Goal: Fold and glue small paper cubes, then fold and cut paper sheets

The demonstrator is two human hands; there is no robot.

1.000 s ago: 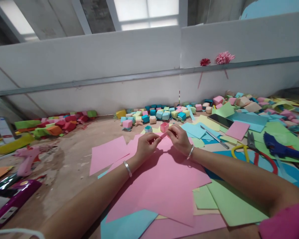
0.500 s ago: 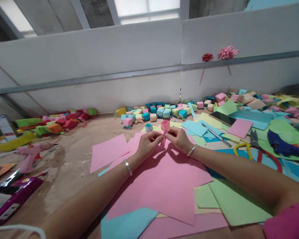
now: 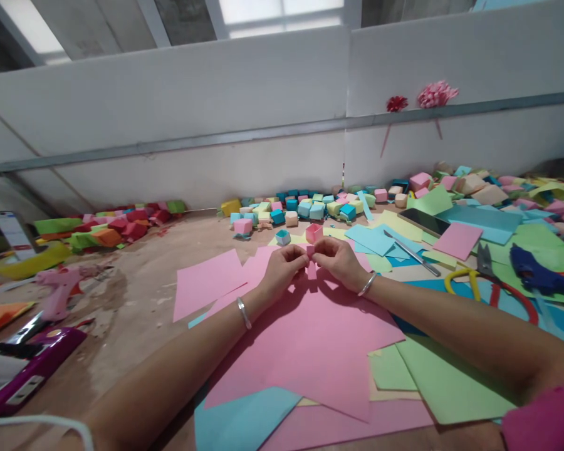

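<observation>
My left hand (image 3: pixel 283 269) and my right hand (image 3: pixel 339 260) meet over a large pink paper sheet (image 3: pixel 310 338) on the table. Both pinch a small pink paper strip (image 3: pixel 311 263) between their fingertips; one end of it hangs down between the hands. Each wrist wears a silver bangle. Just beyond the hands stand a small pink paper box (image 3: pixel 314 233) and a small blue-and-white paper box (image 3: pixel 282 237).
Several small paper boxes (image 3: pixel 305 208) line the white back wall. Red and green folded pieces (image 3: pixel 108 228) lie at the far left. Scissors (image 3: pixel 479 275), a blue glue gun (image 3: pixel 538 275), a phone (image 3: pixel 425 221) and loose sheets lie right. A pink glue gun (image 3: pixel 59 291) lies left.
The hands have stayed together on the pink strip, working it with the fingertips; the strip now hangs lower between them. The view has tipped slightly.
</observation>
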